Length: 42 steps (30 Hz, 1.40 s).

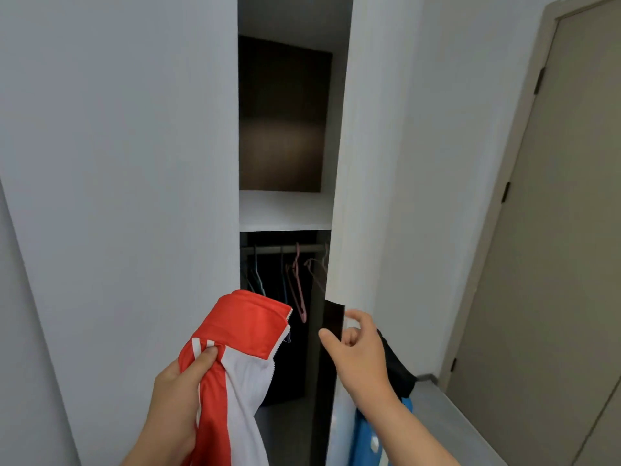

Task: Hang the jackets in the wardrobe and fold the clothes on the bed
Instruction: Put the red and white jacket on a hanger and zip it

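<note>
1. the left hand [178,391] is gripping the red and white jacket [248,327]. its thumb is pressing into a bunched fold beside the white stripes and its fingers are curling under the cloth. the jacket is hanging from that fist in front of the wardrobe opening, not yet on a hanger.
2. the jacket is looking light, soft and slick, a smooth sports fabric with a zip edge. it is likely going to droop and slide, so the collar or shoulders are probably the better places to hold once a hanger is going in.
3. the right hand [359,354] is pinching the dark handle strip [334,317] on the edge of the right wardrobe door [356,163]. the grip is narrow, with the thumb lying on the near face and the fingers curling round behind the edge.
4. that door is standing only partly open. the gap is showing a rail [282,249] carrying a pink hanger [297,287] and a teal hanger [258,280], both bare, with a white shelf [285,213] above.
5. a black cloth [396,368] and a blue object [366,438] are lying just behind the right forearm, and what they are is not clear.
</note>
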Tool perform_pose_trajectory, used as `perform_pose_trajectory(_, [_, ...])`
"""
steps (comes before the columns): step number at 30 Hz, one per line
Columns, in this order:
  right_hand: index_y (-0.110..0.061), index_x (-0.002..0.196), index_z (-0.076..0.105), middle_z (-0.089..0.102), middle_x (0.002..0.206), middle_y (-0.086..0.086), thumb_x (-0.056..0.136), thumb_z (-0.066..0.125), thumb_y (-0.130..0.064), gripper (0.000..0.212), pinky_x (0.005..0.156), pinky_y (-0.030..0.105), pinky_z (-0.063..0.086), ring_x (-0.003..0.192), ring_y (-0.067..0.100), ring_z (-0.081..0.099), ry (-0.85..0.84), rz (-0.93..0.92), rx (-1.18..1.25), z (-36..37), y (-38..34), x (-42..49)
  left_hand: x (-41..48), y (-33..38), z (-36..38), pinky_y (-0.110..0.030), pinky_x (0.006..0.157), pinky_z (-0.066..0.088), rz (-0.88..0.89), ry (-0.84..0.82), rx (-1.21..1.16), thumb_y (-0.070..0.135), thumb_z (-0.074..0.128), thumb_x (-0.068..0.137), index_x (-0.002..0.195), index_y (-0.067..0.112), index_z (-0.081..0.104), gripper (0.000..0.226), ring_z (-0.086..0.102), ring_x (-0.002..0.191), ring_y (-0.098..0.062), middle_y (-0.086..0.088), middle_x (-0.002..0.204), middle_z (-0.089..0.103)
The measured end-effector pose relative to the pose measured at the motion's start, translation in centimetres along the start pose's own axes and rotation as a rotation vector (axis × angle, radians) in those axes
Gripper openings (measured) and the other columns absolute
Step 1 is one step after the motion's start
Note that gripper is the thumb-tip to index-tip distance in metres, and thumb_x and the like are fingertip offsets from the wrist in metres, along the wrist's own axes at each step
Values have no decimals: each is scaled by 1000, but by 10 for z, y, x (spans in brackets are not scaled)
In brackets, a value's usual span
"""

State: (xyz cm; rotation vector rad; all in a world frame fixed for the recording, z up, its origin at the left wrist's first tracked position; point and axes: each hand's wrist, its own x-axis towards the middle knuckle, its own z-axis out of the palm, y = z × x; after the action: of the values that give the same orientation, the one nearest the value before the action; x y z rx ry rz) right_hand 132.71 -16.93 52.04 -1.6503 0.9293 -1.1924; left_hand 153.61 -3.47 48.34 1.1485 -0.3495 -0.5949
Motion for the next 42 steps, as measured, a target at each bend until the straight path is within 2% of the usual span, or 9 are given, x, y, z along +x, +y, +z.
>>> perform_pose_trajectory(2, [-50,123,46,46,62,-8,83,77,-34,54,64,15,50,58,3,48,-11,-6,-26,-30,1,-5,-14,-1,13,-29,76,51,1,-26,-18,21,78,80,98,17,75,19,75,86,-18,-2,94,78])
perform_pose_trajectory(6, [-36,129,59,71,109,-6,81,78,-34,51,93,37,57,103,11,66,-42,5,-65,-86,4,-13,-37,-2,41,-31,76,52,4,-82,-24,24,78,82,103,16,75,23,75,84,-19,-3,95,78])
perform_pose_trajectory(10, [-44,97,67,71,88,-23,85,74,-23,25,72,23,53,83,-4,66,36,-12,-70,-137,10,-19,-54,-1,67,-31,78,52,22,-108,-30,25,79,81,104,16,75,25,75,85,-20,-4,97,78])
perform_pose_trajectory(17, [-35,95,65,69,82,-25,87,68,-14,24,54,4,44,76,-10,64,108,56,-90,-200,22,-8,-73,-7,98,-35,76,54,36,-132,-1,33,81,79,105,21,74,29,76,83,-22,-3,96,78])
perform_pose_trajectory(29, [-26,110,60,65,90,-14,94,58,-14,20,56,15,40,77,2,62,241,78,-211,-227,30,-3,-79,-5,101,-33,73,54,40,-135,6,35,81,78,107,21,74,33,76,84,-21,-2,96,78])
perform_pose_trajectory(33, [-21,132,51,59,122,2,91,59,-7,44,87,31,52,108,18,59,307,9,-264,-215,17,-7,-77,0,96,-33,72,54,54,-137,17,33,80,80,107,21,74,30,76,83,-21,-3,96,78])
perform_pose_trajectory(35, [-12,144,42,46,137,8,89,62,-5,59,108,37,38,126,25,43,472,-116,-385,-206,6,-11,-75,4,92,-34,74,54,60,-128,18,33,79,80,109,20,73,32,75,86,-22,-3,97,78])
perform_pose_trajectory(38, [-14,136,47,43,134,2,85,63,-6,54,106,34,31,125,16,34,526,-349,-456,-188,-17,-14,-72,11,84,-33,74,54,69,-113,7,31,79,81,107,19,74,29,75,85,-21,-2,96,78])
perform_pose_trajectory(42, [-24,129,51,42,123,-16,89,59,-9,43,105,35,40,122,9,41,251,-352,-386,-156,-30,-12,-67,17,72,-32,73,53,78,-102,2,28,77,83,103,18,74,23,75,83,-19,-3,95,78])
